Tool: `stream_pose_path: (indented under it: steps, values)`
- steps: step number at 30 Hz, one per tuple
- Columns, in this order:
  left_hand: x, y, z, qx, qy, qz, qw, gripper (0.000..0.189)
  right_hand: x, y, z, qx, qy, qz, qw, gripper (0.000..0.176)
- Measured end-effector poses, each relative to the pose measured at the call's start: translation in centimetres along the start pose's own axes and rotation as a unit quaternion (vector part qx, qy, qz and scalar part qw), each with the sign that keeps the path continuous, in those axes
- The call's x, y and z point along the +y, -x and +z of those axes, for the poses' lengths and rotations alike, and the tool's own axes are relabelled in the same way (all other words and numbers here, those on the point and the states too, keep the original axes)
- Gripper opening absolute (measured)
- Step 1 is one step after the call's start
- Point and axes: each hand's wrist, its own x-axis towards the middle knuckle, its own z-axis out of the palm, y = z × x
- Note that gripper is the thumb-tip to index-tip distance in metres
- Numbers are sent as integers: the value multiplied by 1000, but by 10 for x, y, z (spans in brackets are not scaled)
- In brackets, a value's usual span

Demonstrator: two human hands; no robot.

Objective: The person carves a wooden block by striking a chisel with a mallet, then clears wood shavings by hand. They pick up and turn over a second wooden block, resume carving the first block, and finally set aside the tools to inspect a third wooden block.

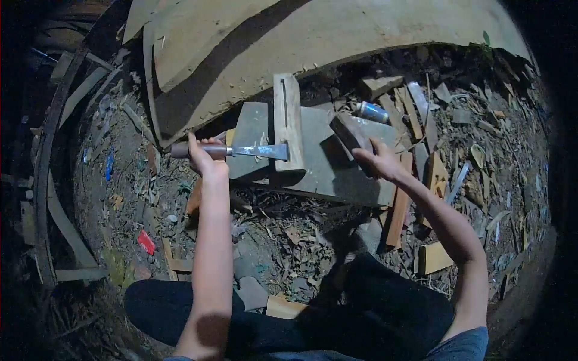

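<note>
My left hand (207,157) is wrapped round the brown handle of a chisel (259,151), which lies roughly level. The chisel's wide metal end is at the lower part of a pale wooden piece (288,120) with a long dark slot. This piece rests on a flat grey board (346,180). To the right, my right hand (377,161) grips the lower end of a dark wooden block (350,133), held tilted and apart from the chisel, with its shadow on the board.
A large pale wooden slab (355,30) spans the back. A blue can (372,112) lies behind the board. Wood offcuts (435,258) and chips litter the ground at right. A red scrap (146,242) lies at left. My legs are below the board.
</note>
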Motion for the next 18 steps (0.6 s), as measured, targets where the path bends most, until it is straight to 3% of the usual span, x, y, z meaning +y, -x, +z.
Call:
stream_pose_path:
  steps: [1, 2, 4, 6, 8, 10, 12, 13, 15, 16, 18]
  values:
    - [0, -2, -6, 36, 36, -86, 995, 29, 15, 0, 5, -6, -3, 3, 1000, 66]
    - [-2, -4, -10, 42, 32, -87, 995, 29, 31, 1, 9, 5, 35, -24, 999, 66]
    - [1, 14, 1, 185, 27, -195, 963, 33, 35, 4, 13, 11, 73, -47, 996, 67]
    - [-1, 14, 3, 188, 30, -184, 964, 34, 25, 6, 7, -18, 33, 24, 999, 67]
    - [3, 18, 10, 11, 43, -128, 991, 32, 26, 4, 4, -33, 2, 25, 999, 67]
    - [17, 57, 55, -7, 31, -70, 997, 36, 29, 4, 4, -48, -30, 24, 998, 67]
    - [18, 65, 81, -93, -33, 62, 993, 54, 30, 4, 4, -36, -48, -13, 998, 66]
    - [19, 71, 92, -95, -33, 63, 993, 54, 32, 3, 4, -36, -49, -14, 998, 66]
    - [20, 81, 107, -243, -43, 86, 965, 54, 40, -1, 6, -22, -17, -15, 1000, 65]
    - [19, 85, 112, -293, -69, 73, 951, 64, 44, -3, 6, -22, -18, -17, 999, 65]
    - [10, 104, 125, -330, -85, 103, 935, 71, 50, -5, 6, -40, -51, -40, 997, 65]
